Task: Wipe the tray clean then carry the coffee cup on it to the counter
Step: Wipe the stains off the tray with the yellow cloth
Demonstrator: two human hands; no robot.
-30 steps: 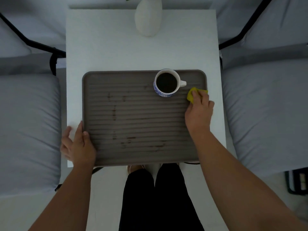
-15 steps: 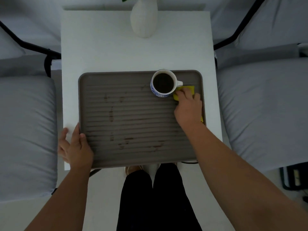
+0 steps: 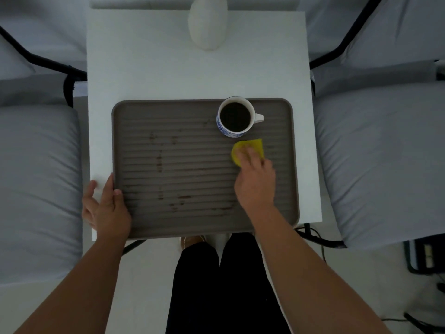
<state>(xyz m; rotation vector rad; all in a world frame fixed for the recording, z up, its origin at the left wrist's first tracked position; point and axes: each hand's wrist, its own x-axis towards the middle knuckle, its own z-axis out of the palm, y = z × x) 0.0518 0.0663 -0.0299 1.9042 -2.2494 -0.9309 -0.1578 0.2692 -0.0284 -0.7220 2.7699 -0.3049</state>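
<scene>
Your right hand (image 3: pixel 255 182) presses a yellow cloth (image 3: pixel 250 148) flat onto the ribbed tray (image 3: pixel 192 165), right of centre in the frame; the fingers (image 3: pixel 248 154) lie spread over the cloth rather than bunching it, which looks meant to keep a broad patch against the ridges. The cloth sits just below the coffee cup (image 3: pixel 236 116), near it but apart; I judge you are working round the cup so the full coffee is not jostled.

Your left hand (image 3: pixel 106 208) rests at the tray's lower left corner, fingers fairly straight along the outer edge and thumb on the rim; that reads as bracing, so the tray does not slide on the white bench (image 3: pixel 144 68) under the wiping.

The cup stands upright at the upper right of the tray, handle pointing right; brown stains (image 3: pixel 159 160) run down the left half and along the lower part, untouched by the cloth, so most of the wiping seems still ahead; a pale vase (image 3: pixel 208 22) stands at the top of the frame, well apart.
</scene>
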